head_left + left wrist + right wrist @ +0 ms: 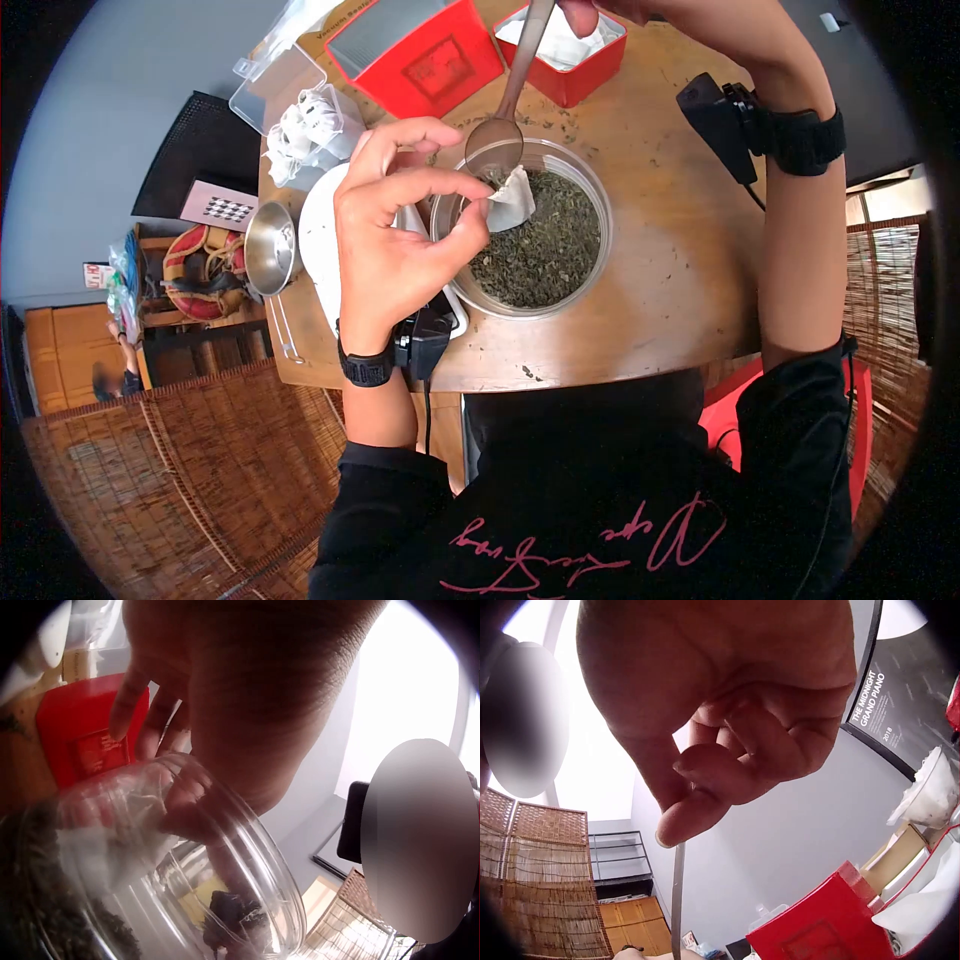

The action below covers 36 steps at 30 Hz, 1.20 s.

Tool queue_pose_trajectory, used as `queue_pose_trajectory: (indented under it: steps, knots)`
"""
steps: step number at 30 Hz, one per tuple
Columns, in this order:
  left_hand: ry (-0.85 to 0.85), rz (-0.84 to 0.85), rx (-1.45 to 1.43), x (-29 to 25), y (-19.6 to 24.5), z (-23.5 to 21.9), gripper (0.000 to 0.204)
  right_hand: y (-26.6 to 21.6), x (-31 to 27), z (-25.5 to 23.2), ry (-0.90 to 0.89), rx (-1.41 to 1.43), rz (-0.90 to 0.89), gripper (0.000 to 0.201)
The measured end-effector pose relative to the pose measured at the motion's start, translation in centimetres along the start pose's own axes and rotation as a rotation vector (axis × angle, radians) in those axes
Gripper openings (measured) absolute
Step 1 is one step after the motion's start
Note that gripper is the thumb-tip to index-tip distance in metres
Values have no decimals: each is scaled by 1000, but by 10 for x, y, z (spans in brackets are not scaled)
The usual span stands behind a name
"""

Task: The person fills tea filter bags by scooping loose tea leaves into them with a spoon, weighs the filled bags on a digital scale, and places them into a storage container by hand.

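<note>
My left hand (395, 220) pinches a small white tea bag (513, 205) between thumb and forefinger, above a clear round tub (604, 240). Dark dried tea leaves (545, 255) lie in the tub. From the far side, my right hand (727, 742) grips a long-handled spoon (495, 143) by the end of its handle. The spoon's bowl points down and overlaps the tub's far rim in the head view, close beside the tea bag. Seen from the left wrist, the tub's clear wall (247, 825) stands in front of the left fingertips and the bag.
A large red box (430, 65) and a smaller red box (565, 80) with white contents stand behind the tub. To the left are a clear box of white bags (305, 130) and a metal bowl (270, 250). Leaf crumbs dot the wooden table (680, 290).
</note>
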<state>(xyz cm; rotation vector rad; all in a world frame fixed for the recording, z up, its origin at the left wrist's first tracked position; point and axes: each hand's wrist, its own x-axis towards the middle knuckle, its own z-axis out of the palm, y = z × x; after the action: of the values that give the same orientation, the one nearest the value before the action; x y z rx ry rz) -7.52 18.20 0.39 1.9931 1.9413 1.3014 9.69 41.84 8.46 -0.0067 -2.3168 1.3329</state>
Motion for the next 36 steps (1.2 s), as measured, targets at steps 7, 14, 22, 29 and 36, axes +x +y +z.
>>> queue_pose_trajectory:
  steps: [7, 14, 22, 29, 36]
  knots:
    - [107, -19, 32, 2, 0, 4, 17, -11, -2, -5, 82, -27, 37, 22]
    - [125, -41, 76, 0, -3, 4, 14, -23, -1, 30, -181, -87, 189, 16]
    - [130, -22, 34, 0, -5, 4, 15, -32, 10, 53, -466, -63, 236, 19]
    - [150, 30, 50, -2, -7, 4, 14, 11, 9, 48, -390, 204, 382, 18]
    - [108, 50, 21, -2, -7, -1, 15, 28, 12, 27, -323, 207, 446, 19]
